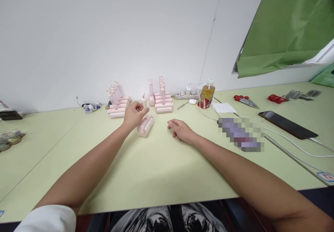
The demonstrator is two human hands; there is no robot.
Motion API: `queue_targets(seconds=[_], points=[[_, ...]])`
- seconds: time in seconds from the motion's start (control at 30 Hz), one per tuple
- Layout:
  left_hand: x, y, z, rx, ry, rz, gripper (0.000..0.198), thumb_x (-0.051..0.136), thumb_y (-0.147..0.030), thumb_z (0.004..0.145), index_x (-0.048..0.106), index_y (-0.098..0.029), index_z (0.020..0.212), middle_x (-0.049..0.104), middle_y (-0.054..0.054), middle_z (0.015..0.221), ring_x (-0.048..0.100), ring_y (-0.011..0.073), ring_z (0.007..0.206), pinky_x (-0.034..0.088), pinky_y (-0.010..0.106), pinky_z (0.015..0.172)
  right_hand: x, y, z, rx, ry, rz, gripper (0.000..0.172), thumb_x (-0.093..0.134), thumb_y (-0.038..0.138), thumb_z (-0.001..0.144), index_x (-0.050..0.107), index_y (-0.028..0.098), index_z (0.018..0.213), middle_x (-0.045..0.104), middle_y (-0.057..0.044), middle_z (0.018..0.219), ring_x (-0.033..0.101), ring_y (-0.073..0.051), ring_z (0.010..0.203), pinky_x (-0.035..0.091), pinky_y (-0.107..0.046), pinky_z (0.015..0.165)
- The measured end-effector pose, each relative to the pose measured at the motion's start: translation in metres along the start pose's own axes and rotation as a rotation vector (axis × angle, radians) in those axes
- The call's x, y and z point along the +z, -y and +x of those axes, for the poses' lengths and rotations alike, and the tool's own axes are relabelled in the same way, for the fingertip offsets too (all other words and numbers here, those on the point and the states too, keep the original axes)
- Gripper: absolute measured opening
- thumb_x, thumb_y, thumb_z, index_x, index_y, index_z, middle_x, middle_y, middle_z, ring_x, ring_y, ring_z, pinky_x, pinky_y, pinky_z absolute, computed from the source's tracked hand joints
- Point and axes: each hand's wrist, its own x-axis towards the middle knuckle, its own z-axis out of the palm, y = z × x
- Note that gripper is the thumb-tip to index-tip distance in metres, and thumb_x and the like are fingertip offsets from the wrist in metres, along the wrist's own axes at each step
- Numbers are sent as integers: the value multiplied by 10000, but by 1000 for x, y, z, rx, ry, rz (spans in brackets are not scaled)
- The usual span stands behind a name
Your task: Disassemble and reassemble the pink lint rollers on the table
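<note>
My left hand (pixel 135 114) has its fingers curled and its thumb bent over a pale pink lint roller, closed on its upright handle. The roller's thick cylinder (pixel 145 125) lies slantwise on the table just below the hand, and the handle top (pixel 144 101) rises behind the fingers. To the right, my right hand (pixel 182 131) rests at the tabletop with loosely bent fingers apart and nothing visible in them. Behind the hands, several more pink lint rollers with upright handles lie in a left row (pixel 118 108) and a right row (pixel 164 104).
A drink bottle (pixel 207 94), a power strip (pixel 186 95) and white paper (pixel 223 108) are at the back right. Farther right are red-handled tools (pixel 245 101) and a phone (pixel 287 124) with cables. A coiled cable (pixel 90 108) lies back left. A wall bounds the table.
</note>
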Motion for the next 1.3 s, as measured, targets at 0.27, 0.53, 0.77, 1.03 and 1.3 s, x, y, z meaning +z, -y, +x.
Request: queue_targets(seconds=[0.27,0.53,0.77,1.03,1.3], points=[[19,11,46,-67,-45,271,269,670,-395,681,473,-212,670,543,-34,645,506,143,620,345,267,579,0,-9,2,-76,61,-75,309,506,461,889,615,209,1031,648,-32,930,565,-98,575,347,-195,414],[44,11,67,-78,17,362,236,633,-406,730,488,-221,724,588,-5,709,516,161,639,329,276,580,1,-7,1,-141,76,-121,295,534,436,877,633,182,990,617,-6,816,543,-106,603,427,-243,593],[61,22,84,-28,-36,339,224,605,-399,751,465,-225,742,579,-4,720,525,169,668,334,278,601,2,-5,0,-152,83,-138,322,535,427,882,634,165,1039,628,-18,838,534,-109,621,432,-250,615],[80,33,88,-58,-105,270,227,581,-426,791,484,-224,829,595,3,757,556,177,707,362,281,629,1,0,-4,-145,82,-165,330,528,395,889,625,148,1087,628,-28,871,522,-105,617,424,-253,629],[80,36,87,-92,-68,153,295,621,-444,782,536,-203,930,621,11,856,592,160,764,408,267,678,-1,-7,-1,-135,90,-188,374,531,431,887,612,164,1136,639,-34,906,547,-116,665,434,-255,640]])
